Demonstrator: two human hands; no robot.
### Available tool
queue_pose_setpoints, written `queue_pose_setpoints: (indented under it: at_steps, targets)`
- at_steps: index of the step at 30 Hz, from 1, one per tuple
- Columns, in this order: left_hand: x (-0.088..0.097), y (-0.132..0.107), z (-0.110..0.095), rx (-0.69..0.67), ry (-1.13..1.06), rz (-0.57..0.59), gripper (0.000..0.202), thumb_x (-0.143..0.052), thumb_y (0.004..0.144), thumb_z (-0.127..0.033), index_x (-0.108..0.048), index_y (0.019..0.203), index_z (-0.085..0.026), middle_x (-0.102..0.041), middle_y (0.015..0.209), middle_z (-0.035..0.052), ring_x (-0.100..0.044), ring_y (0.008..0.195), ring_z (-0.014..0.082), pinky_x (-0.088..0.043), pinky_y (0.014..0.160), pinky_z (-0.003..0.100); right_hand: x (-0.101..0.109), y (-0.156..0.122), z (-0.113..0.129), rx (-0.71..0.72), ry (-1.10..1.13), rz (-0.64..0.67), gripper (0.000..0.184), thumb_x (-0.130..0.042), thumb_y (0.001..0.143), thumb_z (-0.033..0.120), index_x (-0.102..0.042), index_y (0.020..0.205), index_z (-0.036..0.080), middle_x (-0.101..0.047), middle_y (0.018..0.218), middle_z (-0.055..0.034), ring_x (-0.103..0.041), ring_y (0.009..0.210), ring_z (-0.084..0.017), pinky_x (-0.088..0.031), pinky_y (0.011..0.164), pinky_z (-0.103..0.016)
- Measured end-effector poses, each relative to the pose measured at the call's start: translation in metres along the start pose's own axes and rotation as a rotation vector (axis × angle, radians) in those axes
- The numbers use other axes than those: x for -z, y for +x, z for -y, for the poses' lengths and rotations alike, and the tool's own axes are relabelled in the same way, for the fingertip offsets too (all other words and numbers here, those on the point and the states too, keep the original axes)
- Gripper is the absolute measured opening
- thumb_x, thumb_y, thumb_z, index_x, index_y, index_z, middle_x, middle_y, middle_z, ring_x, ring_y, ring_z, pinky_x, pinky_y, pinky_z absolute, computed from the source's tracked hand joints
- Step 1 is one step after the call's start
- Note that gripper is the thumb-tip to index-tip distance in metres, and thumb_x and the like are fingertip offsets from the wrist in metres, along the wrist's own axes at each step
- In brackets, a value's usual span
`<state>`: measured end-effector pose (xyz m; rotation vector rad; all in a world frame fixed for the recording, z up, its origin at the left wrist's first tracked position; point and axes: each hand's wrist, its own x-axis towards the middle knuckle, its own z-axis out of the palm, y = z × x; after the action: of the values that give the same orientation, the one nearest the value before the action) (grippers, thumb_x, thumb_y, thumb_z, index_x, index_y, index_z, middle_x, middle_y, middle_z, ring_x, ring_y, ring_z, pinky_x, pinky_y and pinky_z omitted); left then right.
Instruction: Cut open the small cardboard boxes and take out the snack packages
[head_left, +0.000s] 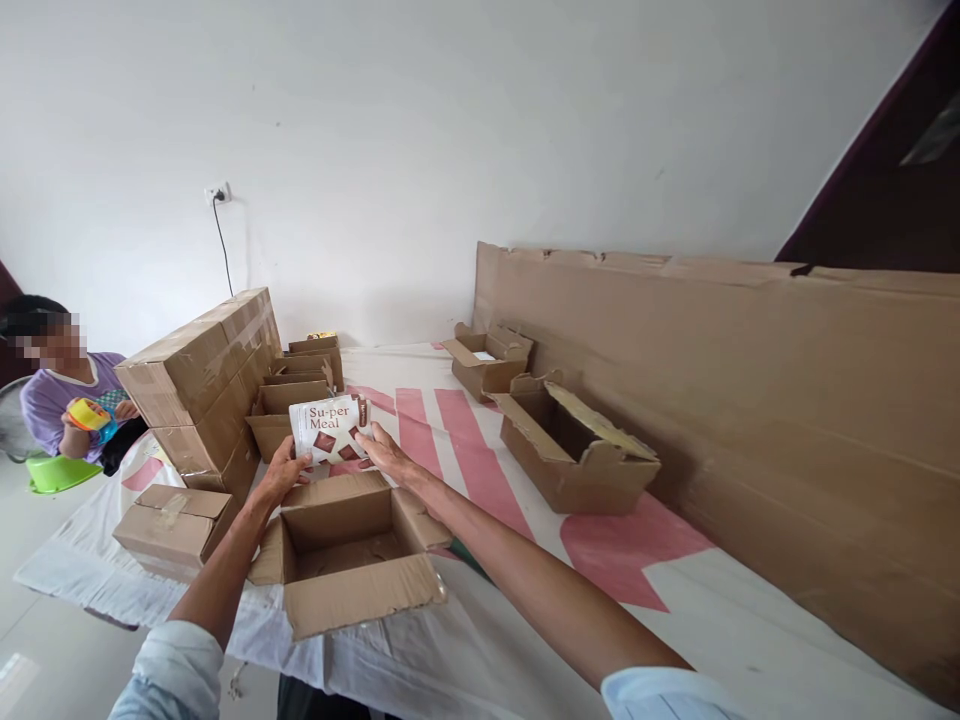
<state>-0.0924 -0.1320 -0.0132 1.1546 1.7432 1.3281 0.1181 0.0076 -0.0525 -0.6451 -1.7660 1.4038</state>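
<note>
Both hands hold a white pouch point(330, 428) printed "Super Meal" with brown squares, just above the far edge of an open, empty cardboard box point(352, 560). My left hand point(281, 470) grips the pouch's left side from below. My right hand point(384, 452) grips its right side with fingers closed on the edge. The box flaps are folded outward.
A stack of sealed cartons point(202, 375) stands at the left, a small taped box point(176, 525) in front of it. Several open boxes point(574, 450) lie behind and to the right. A large cardboard sheet point(750, 400) leans along the right. A seated person point(67, 400) is at far left.
</note>
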Motion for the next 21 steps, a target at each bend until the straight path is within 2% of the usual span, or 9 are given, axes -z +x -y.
queue_pose_setpoints:
  at_steps: [9, 17, 21]
  targets:
    - [-0.004, -0.001, 0.003, 0.020, 0.018, -0.014, 0.047, -0.080, 0.077, -0.036, -0.062, 0.117, -0.021, -0.073, 0.109, 0.0078, -0.071, 0.081, 0.0192, -0.058, 0.060, 0.025, -0.004, 0.003, 0.005, -0.141, 0.090, -0.005, 0.046, -0.073, 0.087, 0.057, -0.054, 0.113, 0.023, -0.071, 0.127, -0.0145, -0.075, 0.106, -0.029, -0.065, 0.066, -0.032]
    - [-0.006, 0.000, 0.001, 0.036, 0.028, -0.027, 0.046, -0.082, 0.078, -0.036, -0.062, 0.117, -0.022, -0.074, 0.107, 0.0070, -0.072, 0.081, 0.0191, -0.058, 0.061, 0.024, -0.005, 0.002, 0.008, -0.162, 0.112, 0.012, 0.053, -0.074, 0.086, 0.056, -0.052, 0.123, 0.026, -0.070, 0.133, -0.0113, -0.076, 0.106, -0.028, -0.066, 0.067, -0.034]
    - [-0.006, 0.000, 0.000, 0.029, 0.022, -0.035, 0.047, -0.082, 0.076, -0.036, -0.062, 0.116, -0.021, -0.075, 0.106, 0.0071, -0.073, 0.080, 0.0196, -0.058, 0.062, 0.026, -0.005, 0.001, 0.014, -0.118, 0.110, -0.004, 0.051, -0.076, 0.084, 0.051, -0.056, 0.122, 0.025, -0.073, 0.128, -0.0132, -0.073, 0.110, -0.029, -0.065, 0.075, -0.036]
